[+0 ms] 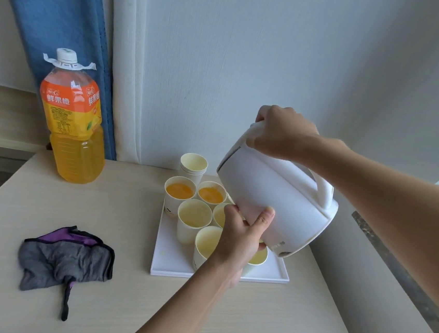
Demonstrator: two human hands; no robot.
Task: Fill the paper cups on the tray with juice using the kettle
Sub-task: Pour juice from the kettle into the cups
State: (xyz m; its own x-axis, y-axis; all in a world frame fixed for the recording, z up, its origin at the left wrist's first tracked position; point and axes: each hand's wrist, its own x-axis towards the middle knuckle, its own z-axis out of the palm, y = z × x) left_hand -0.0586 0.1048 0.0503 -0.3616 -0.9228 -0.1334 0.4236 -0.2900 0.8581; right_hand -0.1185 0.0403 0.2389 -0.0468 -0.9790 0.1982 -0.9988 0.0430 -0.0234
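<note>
Tilting up-left, the white kettle (277, 199) hangs over the right rear of the tray (168, 258), handle on top. The right hand (278, 133) has its fingers (255, 141) curled over the kettle's top end. The left hand (241, 233) cups the lower body, thumb pressed on the side, other fingers wrapped under and mostly hidden. 6 paper cups (195, 214) are visible on the tray: the 2 rear ones hold orange juice (179, 190), the 4 nearer ones show pale insides. A cup stack (193, 163) stands just behind. A juice bottle (74, 124) stands at the table's (120, 278) left rear, with a grey-purple cloth (68, 256) front left.
</note>
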